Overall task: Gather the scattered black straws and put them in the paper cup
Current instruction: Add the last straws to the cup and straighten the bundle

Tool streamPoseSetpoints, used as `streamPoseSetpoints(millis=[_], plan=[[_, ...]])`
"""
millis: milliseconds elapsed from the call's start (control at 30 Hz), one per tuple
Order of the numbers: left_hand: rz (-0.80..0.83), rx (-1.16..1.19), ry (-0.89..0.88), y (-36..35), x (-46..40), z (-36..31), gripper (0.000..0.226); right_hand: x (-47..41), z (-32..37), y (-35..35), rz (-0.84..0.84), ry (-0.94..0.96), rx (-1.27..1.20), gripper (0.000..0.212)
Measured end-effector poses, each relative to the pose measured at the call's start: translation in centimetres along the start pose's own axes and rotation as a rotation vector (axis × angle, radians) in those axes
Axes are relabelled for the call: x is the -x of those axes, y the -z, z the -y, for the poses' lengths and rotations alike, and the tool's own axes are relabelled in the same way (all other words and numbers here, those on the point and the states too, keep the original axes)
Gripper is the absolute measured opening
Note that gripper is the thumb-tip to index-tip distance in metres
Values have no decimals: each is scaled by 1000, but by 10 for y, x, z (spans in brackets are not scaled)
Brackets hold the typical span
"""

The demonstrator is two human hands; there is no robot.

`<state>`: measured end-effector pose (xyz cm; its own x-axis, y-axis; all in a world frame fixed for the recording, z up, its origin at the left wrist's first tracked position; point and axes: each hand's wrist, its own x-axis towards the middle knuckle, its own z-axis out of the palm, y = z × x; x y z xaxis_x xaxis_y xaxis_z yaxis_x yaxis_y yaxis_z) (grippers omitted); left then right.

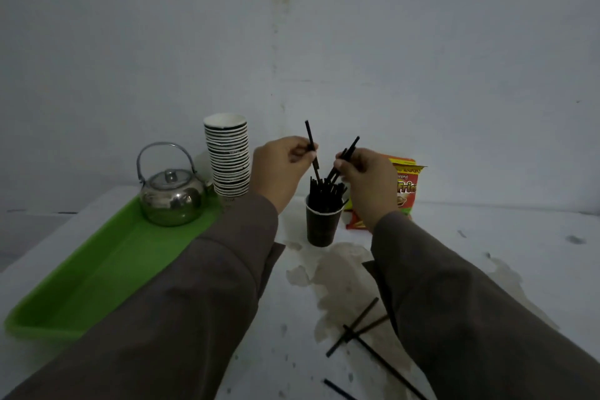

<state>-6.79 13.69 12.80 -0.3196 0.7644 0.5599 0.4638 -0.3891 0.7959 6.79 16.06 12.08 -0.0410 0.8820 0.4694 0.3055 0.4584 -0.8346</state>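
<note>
A dark paper cup (320, 227) stands on the white table, with several black straws (324, 196) upright in it. Above the cup, my left hand (280, 166) pinches one black straw (309, 136), its lower end pointing into the cup. My right hand (368, 178) holds a few black straws (351, 148) tilted, their lower ends at the cup's mouth. Loose black straws (354, 331) lie crossed on the table near my right sleeve, and another straw (337, 390) lies at the bottom edge.
A green tray (107, 266) on the left bears a steel kettle (172, 196). A tall stack of paper cups (229, 159) stands behind my left hand. A red and yellow snack packet (404, 188) leans behind my right hand. A brownish stain (337, 273) spreads over the table.
</note>
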Motion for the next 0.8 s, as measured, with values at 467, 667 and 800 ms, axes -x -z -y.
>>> streamPoseSetpoints(millis=[467, 667, 800], plan=[[230, -379, 191, -27, 16, 61, 17, -16, -55, -24, 339, -197, 375, 17], [152, -561, 249, -33, 11, 58, 19, -19, -49, -31, 339, -153, 693, 30], [228, -615, 334, -36, 13, 59, 20, -20, -42, -33, 360, -151, 837, 28]])
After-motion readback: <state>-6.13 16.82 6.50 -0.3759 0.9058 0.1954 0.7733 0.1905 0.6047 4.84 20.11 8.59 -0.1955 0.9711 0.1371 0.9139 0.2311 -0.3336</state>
